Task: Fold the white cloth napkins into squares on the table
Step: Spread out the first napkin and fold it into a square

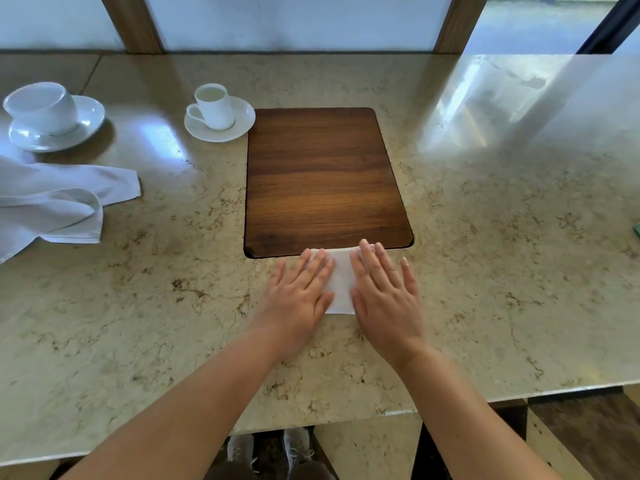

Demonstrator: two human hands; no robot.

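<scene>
Head view: a folded white napkin (341, 282) lies on the marble counter (485, 237), its far edge touching the near edge of a wooden board (325, 178). The left hand (301, 296) and right hand (386, 292) press flat on it, fingers straight, grasping nothing. At left, loose napkins (52, 202) lie near two cups on saucers (216, 114).

Bright daylight pours in from the windows beyond the far edge, throwing white glare across the table (485, 209) toward its far right corner. Soft shadows sit under the cups at far left. Wide-angle bending curves the edges; forearms blur slightly.
</scene>
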